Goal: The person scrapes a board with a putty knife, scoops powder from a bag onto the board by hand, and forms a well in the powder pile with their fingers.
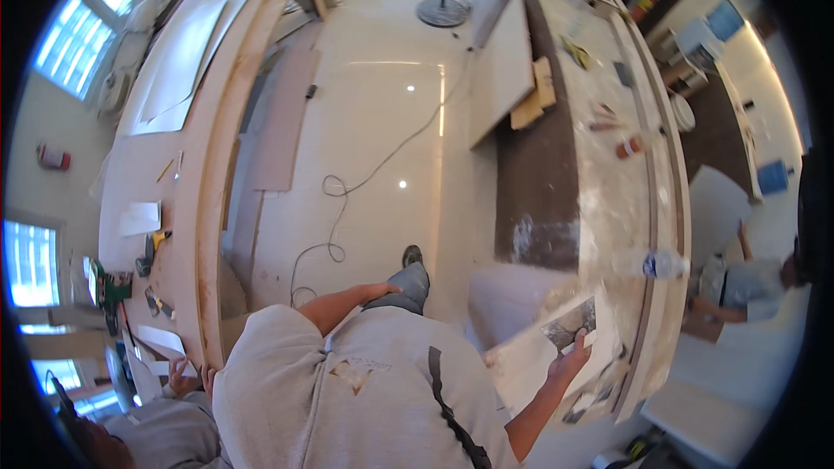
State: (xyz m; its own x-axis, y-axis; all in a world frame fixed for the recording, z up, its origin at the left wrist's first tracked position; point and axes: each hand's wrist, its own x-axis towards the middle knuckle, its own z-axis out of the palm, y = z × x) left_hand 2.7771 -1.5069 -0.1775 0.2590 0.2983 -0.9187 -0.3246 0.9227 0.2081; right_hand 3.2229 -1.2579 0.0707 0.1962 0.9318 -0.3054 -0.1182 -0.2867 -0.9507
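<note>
My left hand (384, 290) lies on the thigh of my jeans (410, 283), its fingers too indistinct to read. On the right, my right hand (572, 358) grips a small white piece (589, 338), whose kind I cannot tell. It is over a pale board (521, 374) lying tilted on the long worktop. Beside the fingers, a dark grey mottled rectangle (567, 326) shows on the board. A clear plastic bottle (658, 264) lies on its side farther along the right worktop.
A power cable (384, 163) loops across the glossy floor. The left bench (146, 163) bears white sheets (189, 71), a cordless drill (148, 254) and another person's hands (182, 378). Beyond the right worktop (596, 189), a person (749, 286) holds a panel. A round metal base (443, 12) stands ahead.
</note>
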